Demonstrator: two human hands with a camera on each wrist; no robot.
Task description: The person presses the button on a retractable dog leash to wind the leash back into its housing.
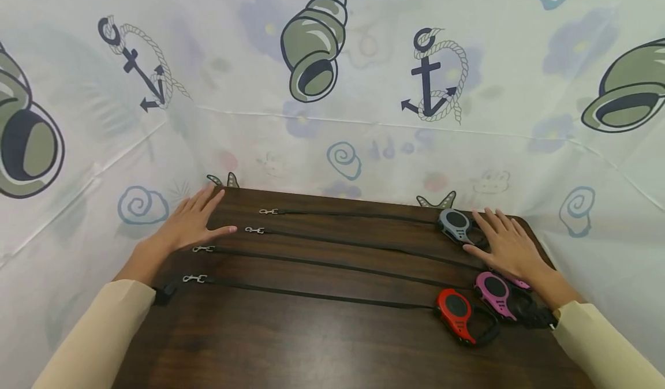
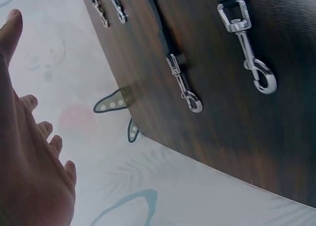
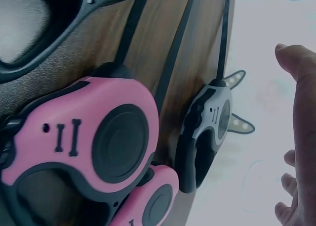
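Several retractable dog leashes lie with their straps drawn out across a brown table. In the head view, the grey leash (image 1: pixel 456 223) is farthest back, a pink leash (image 1: pixel 493 292) sits nearer, and the red leash (image 1: pixel 457 314) is closest. A second pink leash (image 3: pixel 160 199) is partly covered by the first in the right wrist view. My left hand (image 1: pixel 189 221) spreads its fingers above the left end, close to the metal snap hooks (image 1: pixel 204 249), holding nothing. With fingers extended, my right hand (image 1: pixel 511 250) is over the handles beside the grey leash, also holding nothing.
The dark wood table (image 1: pixel 291 343) has its back edge against a white patterned cloth (image 1: pixel 374 89) printed with shells, anchors and starfish. The cloth rises on the left, back and right. Black straps (image 1: pixel 322 298) run roughly side by side across the tabletop.
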